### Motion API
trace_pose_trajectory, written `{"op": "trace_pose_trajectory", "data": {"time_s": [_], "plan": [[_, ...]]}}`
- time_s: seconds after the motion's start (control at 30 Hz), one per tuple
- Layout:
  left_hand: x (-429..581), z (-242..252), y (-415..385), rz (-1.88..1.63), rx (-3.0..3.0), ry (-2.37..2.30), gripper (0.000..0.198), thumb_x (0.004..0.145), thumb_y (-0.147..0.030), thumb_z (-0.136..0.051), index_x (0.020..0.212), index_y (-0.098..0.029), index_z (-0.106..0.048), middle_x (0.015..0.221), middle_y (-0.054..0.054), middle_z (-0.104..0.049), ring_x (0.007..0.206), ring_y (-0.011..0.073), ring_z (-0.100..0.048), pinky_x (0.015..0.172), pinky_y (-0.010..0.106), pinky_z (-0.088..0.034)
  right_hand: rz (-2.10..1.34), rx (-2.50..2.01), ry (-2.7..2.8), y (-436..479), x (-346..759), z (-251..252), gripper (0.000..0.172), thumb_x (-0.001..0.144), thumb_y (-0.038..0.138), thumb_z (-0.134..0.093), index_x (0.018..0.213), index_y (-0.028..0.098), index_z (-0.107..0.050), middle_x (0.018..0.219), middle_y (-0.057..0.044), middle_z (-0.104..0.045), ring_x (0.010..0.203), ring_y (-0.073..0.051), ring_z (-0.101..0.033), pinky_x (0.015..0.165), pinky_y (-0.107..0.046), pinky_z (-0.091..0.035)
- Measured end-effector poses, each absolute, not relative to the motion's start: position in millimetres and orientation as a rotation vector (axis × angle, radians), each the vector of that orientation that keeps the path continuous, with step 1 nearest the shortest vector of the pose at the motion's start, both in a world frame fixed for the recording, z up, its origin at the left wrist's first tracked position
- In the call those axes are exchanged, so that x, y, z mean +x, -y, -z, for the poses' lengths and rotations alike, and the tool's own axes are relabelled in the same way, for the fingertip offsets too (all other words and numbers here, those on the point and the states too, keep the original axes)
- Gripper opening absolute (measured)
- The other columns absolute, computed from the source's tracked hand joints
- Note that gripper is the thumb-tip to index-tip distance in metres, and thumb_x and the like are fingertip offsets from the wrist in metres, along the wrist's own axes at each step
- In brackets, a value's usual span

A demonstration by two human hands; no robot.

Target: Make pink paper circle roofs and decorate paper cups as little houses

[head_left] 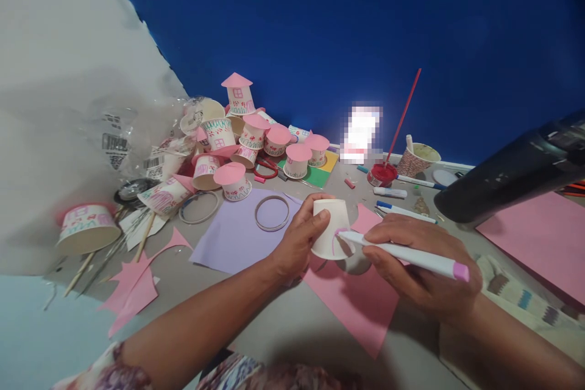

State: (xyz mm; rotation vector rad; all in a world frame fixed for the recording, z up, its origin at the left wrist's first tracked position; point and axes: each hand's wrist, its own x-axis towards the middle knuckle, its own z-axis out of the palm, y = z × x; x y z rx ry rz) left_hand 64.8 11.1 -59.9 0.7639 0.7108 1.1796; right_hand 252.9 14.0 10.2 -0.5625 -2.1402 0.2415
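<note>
My left hand (302,233) grips an upside-down white paper cup (329,219) from its left side, thumb on the front. A pink-purple arch outline shows on the cup's lower right wall. In my right hand (425,262) is a white felt-tip marker (406,252) with a pink end, its tip touching the cup at the arch. Beneath the cup lies a pink paper sheet (361,311), and a lilac sheet (233,234) is to the left with a tape ring (272,213) on it.
Decorated cups with pink paper roofs (240,94) crowd the back left. Pink paper scraps (137,286) lie at left. Capped markers (390,192), a red paint pot (382,174) with a stick and a patterned cup (417,159) stand behind my right hand. A dark cylinder (507,167) leans at right.
</note>
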Motion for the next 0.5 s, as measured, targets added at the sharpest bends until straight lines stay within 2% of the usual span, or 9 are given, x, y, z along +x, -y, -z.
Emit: {"op": "trace_pose_trajectory", "data": {"time_s": [0.27,0.5], "plan": [[64.4,58.8,-9.7,-1.170,0.782,-0.711,0.049,0.085,-0.053,-0.072,0.118,-0.023,-0.053,0.087,-0.001,-0.060,0.070,0.0132,-0.057,0.062,0.023,-0.044,-0.322,-0.531,2.220,-13.6,251.9,-12.0,0.011,0.096,0.014,-0.059,0.092,0.020,-0.068,0.071,-0.003,-0.075,0.062,-0.014,-0.069,0.059,-0.025,-0.053],[64.2,57.9,-9.7,-1.169,0.788,-0.716,0.048,0.086,-0.053,-0.073,0.118,-0.023,-0.054,0.086,-0.001,-0.060,0.070,0.0130,-0.056,0.062,0.023,-0.044,-0.226,-0.575,2.188,-14.3,252.4,-11.8,0.007,0.094,0.016,-0.062,0.093,0.019,-0.068,0.071,-0.003,-0.075,0.061,-0.015,-0.069,0.058,-0.025,-0.053]]}}
